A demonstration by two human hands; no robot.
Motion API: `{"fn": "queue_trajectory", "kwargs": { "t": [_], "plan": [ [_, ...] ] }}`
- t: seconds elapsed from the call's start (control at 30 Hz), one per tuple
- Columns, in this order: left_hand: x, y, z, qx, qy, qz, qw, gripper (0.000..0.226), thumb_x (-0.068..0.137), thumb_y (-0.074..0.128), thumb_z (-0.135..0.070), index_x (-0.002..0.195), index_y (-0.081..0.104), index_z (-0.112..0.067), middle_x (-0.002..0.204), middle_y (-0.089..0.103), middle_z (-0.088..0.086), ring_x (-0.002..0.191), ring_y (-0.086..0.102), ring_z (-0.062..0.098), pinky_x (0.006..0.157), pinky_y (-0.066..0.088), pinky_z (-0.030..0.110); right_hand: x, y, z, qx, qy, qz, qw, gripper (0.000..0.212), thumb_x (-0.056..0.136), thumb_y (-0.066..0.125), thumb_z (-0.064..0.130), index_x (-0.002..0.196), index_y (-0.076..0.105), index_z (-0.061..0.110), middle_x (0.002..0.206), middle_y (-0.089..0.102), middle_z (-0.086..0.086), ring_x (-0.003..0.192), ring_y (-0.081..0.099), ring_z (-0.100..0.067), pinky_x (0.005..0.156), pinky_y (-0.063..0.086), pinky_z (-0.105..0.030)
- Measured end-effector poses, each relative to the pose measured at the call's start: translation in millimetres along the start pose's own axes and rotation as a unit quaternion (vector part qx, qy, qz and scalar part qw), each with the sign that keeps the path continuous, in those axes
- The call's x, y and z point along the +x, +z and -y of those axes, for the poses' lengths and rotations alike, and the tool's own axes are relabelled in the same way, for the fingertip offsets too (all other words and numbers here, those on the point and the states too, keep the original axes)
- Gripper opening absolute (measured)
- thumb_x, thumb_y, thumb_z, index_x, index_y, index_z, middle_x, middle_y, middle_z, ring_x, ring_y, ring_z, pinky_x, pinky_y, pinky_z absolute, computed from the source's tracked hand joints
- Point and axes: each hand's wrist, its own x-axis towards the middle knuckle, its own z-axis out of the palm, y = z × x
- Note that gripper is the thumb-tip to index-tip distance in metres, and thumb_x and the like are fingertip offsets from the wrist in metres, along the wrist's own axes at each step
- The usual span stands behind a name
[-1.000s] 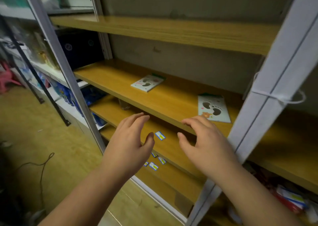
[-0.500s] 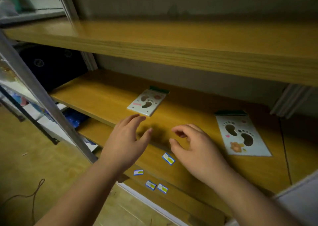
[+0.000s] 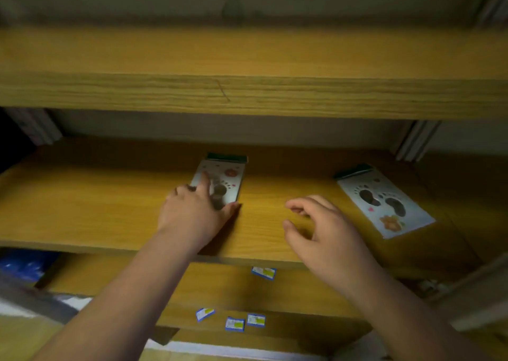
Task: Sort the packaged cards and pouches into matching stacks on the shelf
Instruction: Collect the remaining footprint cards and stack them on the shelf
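Left card (image 3: pixel 223 180) lies flat mid-shelf (image 3: pixel 82 209), green header twd back wall. Left hand (image 3: pixel 192 212) rests on it, index finger on its face, thumb at near edge, not closed round it. Right card (image 3: pixel 384 201) flat, angled, well apart. Right hand (image 3: pixel 327 231) hovers between them, fingers loosely curled, empty.

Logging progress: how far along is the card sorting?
Done: nothing stacked yet; the two footprint cards lie apart on the middle shelf. In hand: the left hand is on the left card. Left: the right card, which the right hand hovers short of, empty.
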Motion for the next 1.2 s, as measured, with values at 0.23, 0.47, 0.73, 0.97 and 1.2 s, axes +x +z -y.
{"fn": "queue_trajectory", "kwargs": {
  "t": [0.23,0.47,0.73,0.97,1.2],
  "plan": [
    [26,-6,15,-0.22,0.022,0.005,0.975,0.093,0.068,0.077,-0.067,0.139,0.045,-0.014,0.131,0.058,0.02,0.116,0.057,0.04,0.086,0.048,0.042,-14,-3,-6,-0.037,0.084,-0.037,0.995,0.038,0.092,0.056,0.045,0.129,0.055,0.04,0.12,0.048,0.028,0.112,0.046,0.007,0.092,0.046,-0.024],
    [1,-17,-17,-0.074,0.086,0.051,0.992,0.131,0.052,0.011,-0.105,0.155,0.021,-0.026,0.151,0.042,0.019,0.137,0.038,0.042,0.104,0.04,0.048,-24,-27,-22,-0.085,0.142,-0.086,0.982,0.041,0.091,0.058,0.041,0.132,0.054,0.032,0.125,0.051,0.014,0.112,0.048,-0.004,0.088,0.05,-0.027],
    [2,-18,-65,-0.031,0.127,0.093,0.987,0.128,0.047,-0.001,-0.106,0.149,0.034,-0.037,0.156,0.038,0.016,0.139,0.035,0.041,0.103,0.034,0.056,-26,-29,-22,-0.073,0.136,-0.107,0.982,0.042,0.089,0.054,0.046,0.129,0.055,0.035,0.122,0.051,0.017,0.111,0.049,-0.002,0.084,0.049,-0.024],
    [-6,-9,-78,0.018,0.107,0.091,0.99,0.122,0.053,0.019,-0.105,0.152,0.018,-0.035,0.162,0.026,0.021,0.146,0.024,0.043,0.109,0.031,0.059,-24,-30,-26,-0.081,0.113,-0.094,0.986,0.042,0.09,0.053,0.048,0.13,0.053,0.038,0.124,0.047,0.023,0.11,0.048,0.0,0.088,0.051,-0.03],
    [0,-22,-76,-0.108,0.079,0.117,0.984,0.125,0.057,0.069,-0.084,0.155,0.014,-0.027,0.15,0.041,0.016,0.136,0.039,0.037,0.108,0.041,0.05,-12,-55,-51,-0.093,0.1,-0.094,0.986,0.042,0.092,0.059,0.041,0.133,0.055,0.032,0.129,0.051,0.013,0.119,0.047,-0.006,0.095,0.046,-0.033]
  ]
}}
